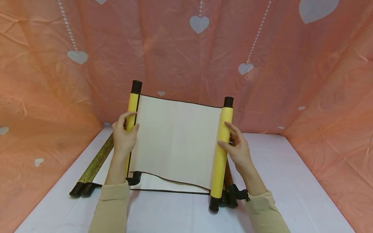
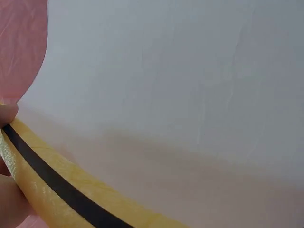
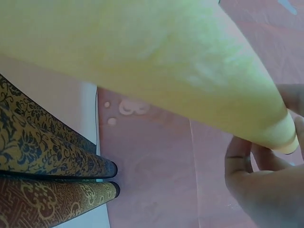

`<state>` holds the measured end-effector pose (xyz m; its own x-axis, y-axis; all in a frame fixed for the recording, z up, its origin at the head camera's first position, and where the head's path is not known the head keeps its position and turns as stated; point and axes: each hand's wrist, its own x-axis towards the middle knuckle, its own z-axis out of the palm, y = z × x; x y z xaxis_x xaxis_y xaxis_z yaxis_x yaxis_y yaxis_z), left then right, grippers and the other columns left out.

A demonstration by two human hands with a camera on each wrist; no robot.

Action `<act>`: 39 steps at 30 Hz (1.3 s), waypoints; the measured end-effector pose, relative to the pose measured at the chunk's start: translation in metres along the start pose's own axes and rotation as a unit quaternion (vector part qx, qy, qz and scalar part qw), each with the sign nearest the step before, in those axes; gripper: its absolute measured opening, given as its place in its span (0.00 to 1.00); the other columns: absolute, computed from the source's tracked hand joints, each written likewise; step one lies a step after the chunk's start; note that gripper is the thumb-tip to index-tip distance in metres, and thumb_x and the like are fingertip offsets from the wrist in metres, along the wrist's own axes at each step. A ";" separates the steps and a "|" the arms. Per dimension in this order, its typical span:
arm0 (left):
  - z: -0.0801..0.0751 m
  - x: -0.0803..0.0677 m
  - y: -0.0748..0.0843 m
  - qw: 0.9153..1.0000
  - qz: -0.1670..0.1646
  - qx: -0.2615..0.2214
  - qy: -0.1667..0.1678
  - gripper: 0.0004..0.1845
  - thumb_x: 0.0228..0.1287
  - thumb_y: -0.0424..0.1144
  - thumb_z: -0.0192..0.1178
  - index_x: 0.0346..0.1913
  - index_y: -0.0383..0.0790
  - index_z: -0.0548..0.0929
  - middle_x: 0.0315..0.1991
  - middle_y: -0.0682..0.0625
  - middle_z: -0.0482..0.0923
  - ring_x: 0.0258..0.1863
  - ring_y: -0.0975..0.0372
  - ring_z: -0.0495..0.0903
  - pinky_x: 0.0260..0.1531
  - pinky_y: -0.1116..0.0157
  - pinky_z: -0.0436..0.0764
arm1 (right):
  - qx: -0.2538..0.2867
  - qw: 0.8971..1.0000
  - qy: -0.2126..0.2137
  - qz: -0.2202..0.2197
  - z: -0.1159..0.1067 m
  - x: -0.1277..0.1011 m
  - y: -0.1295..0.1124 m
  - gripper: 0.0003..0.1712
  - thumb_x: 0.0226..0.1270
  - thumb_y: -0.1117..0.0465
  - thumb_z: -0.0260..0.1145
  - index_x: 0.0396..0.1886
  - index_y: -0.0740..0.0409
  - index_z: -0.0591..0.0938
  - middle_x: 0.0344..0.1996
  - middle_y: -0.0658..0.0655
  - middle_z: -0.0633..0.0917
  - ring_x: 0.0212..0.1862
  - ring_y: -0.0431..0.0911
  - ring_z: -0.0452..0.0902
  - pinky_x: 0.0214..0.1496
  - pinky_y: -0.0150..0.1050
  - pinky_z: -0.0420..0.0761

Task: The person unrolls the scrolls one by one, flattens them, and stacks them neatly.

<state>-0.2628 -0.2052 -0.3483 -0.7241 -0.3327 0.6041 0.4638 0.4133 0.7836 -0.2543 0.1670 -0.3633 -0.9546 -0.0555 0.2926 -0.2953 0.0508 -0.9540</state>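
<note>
Left hand and right hand gripping yellow rollers of cream paper scroll, holding it upright, spread, centre frame.

The head view is bright and evenly lit, with soft, diffuse light and no glare; only faint shadows lie on the white table surface under the partly unrolled yellow-edged paper scroll. It stays sharp, though the peach heart-printed backdrop cloth bows slightly near the edges. Both wrist views are soft: the scroll sits too close, blurred and washed pale. The brown patterned rolled scrolls show clearer detail.
</note>
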 end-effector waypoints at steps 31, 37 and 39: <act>0.001 0.000 -0.006 0.999 -0.001 0.001 0.043 0.25 0.66 0.22 0.66 0.65 0.35 0.78 0.66 0.39 0.71 0.68 0.50 0.69 0.67 0.48 0.66 | 0.022 0.999 0.029 0.013 0.005 0.000 0.003 0.43 0.69 0.75 0.67 0.79 0.45 0.66 0.69 0.60 0.69 0.60 0.51 0.71 0.50 0.37 0.81; 0.000 -0.001 -0.006 0.999 0.011 -0.017 0.040 0.25 0.68 0.19 0.61 0.66 0.35 0.78 0.57 0.40 0.76 0.52 0.61 0.73 0.53 0.63 0.72 | 0.017 0.999 0.024 0.022 0.002 0.000 0.001 0.42 0.71 0.73 0.66 0.79 0.42 0.66 0.68 0.59 0.72 0.59 0.50 0.71 0.50 0.38 0.79; 0.000 -0.001 -0.007 0.999 0.019 -0.024 0.038 0.25 0.68 0.18 0.60 0.66 0.34 0.78 0.52 0.37 0.76 0.48 0.63 0.73 0.49 0.67 0.73 | 0.020 0.999 0.019 0.022 0.000 0.000 0.000 0.42 0.71 0.73 0.66 0.79 0.42 0.65 0.67 0.59 0.72 0.60 0.50 0.71 0.51 0.36 0.80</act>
<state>-0.2655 -0.2076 -0.3538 -0.6656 -0.3811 0.6417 0.5160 0.3862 0.7646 -0.2548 0.1665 -0.3632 -0.9676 -0.0156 0.2522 -0.2524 0.0120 -0.9676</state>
